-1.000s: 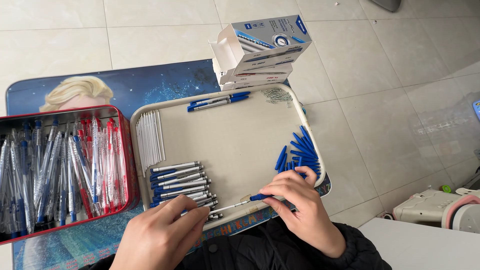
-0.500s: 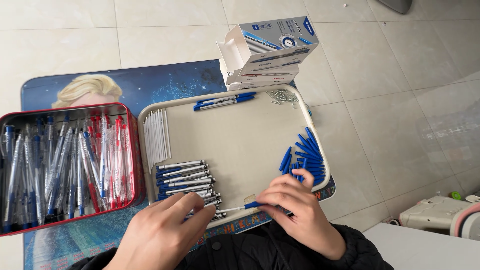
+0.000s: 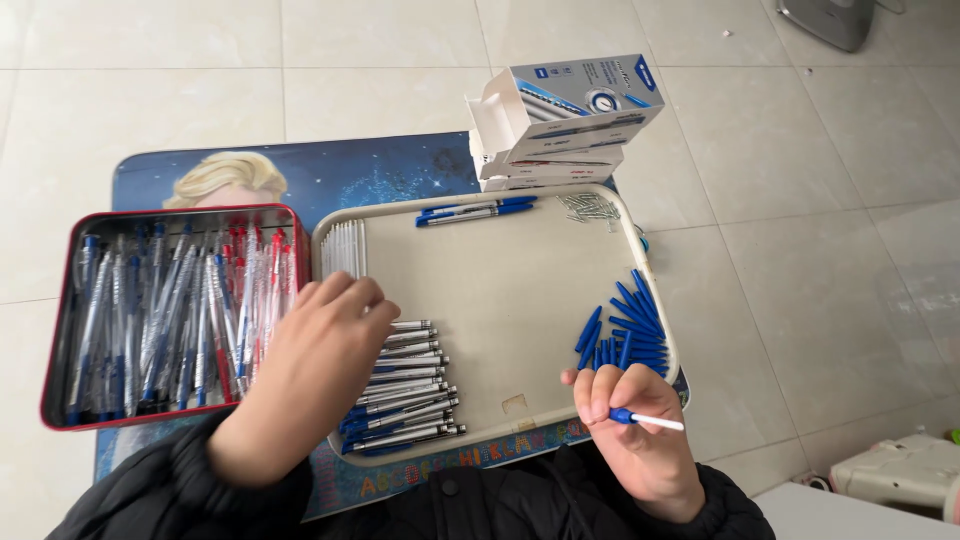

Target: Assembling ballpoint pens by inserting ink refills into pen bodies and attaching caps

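Fingers [image 3: 600, 392] of the right hand [image 3: 640, 440] pinched shut on a thin white pen refill with a blue end piece [image 3: 645, 420]; long axis roughly level, white tip sticking out past the fingers to the right, blue end in the pinch. Left hand [image 3: 310, 375] fingers [image 3: 345, 295] half-curled, holding nothing I can see, hovering over the row of grey-and-blue pen barrels [image 3: 405, 390] just to their right. Loose pile of blue pen caps [image 3: 625, 330] sits just above the right fingers, inside the beige plastic tray [image 3: 500, 290]. Left of the left hand: red tin box full of pens [image 3: 150, 310]. Far side of tray: stacked white-and-blue cartons [image 3: 565, 120]. Everything rests on a blue printed table [image 3: 400, 170].
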